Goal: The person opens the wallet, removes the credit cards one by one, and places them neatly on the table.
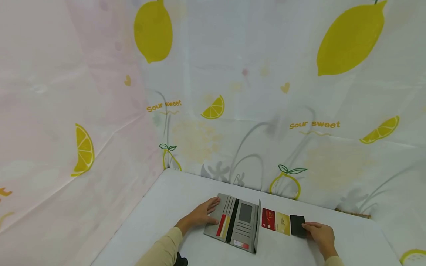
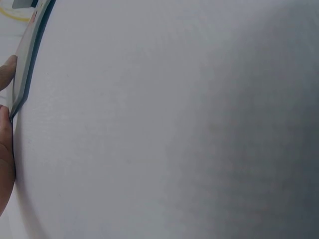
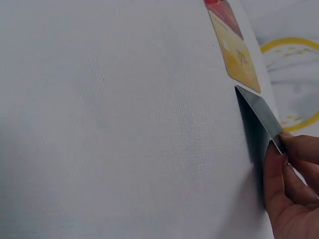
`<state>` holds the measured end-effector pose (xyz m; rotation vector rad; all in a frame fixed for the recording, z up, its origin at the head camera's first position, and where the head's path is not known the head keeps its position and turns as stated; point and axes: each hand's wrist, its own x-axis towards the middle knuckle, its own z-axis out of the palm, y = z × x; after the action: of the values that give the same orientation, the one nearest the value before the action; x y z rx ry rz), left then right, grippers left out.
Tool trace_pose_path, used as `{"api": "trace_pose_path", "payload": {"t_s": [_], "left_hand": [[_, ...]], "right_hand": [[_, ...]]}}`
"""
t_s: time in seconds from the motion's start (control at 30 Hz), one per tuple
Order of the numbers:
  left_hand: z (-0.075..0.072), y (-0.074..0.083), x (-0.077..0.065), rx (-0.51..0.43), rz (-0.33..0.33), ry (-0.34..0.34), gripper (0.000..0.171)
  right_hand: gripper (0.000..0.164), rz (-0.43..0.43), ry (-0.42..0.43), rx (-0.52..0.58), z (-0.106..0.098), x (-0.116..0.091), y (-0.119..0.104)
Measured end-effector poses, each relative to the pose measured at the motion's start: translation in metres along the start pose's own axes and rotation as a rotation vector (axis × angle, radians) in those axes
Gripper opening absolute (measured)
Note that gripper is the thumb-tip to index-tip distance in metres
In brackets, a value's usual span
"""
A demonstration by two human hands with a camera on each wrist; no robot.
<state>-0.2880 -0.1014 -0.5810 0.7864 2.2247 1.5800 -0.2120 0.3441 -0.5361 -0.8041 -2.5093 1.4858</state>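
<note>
One left hand (image 1: 200,213), fingers loosely extended, rests on the left side of an open grey wallet (image 1: 240,229), which lies toward the back edge of the bench (image 1: 178,186), its right flap standing up. Cards show in the wallet's slots. Right of it, along that back edge, a red card (image 1: 268,219) lies just beside a gold card (image 1: 283,223). Next, a black card (image 1: 297,225) tilts, its right side raised, pinched by the right hand (image 1: 321,236).
</note>
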Motion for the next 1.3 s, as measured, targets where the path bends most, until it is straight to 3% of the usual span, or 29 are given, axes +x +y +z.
{"api": "trace_pose_path", "payload": {"t_s": [0.57, 0.9, 1.1, 1.3], "left_hand": [[-0.001, 0.001, -0.001, -0.013, 0.015, 0.002, 0.096], [0.002, 0.009, -0.004, -0.004, -0.02, 0.014, 0.094], [0.001, 0.005, -0.002, 0.003, -0.013, 0.015, 0.094], [-0.002, 0.003, -0.001, -0.002, -0.012, 0.012, 0.095]], "right_hand": [[0.03, -0.033, -0.057, -0.094, 0.0, -0.003, -0.001], [0.035, -0.124, -0.068, -0.218, -0.001, -0.01, -0.001], [0.031, -0.203, -0.06, -0.247, -0.002, -0.011, -0.005], [0.032, -0.166, -0.046, -0.246, -0.006, -0.007, -0.002]]}}
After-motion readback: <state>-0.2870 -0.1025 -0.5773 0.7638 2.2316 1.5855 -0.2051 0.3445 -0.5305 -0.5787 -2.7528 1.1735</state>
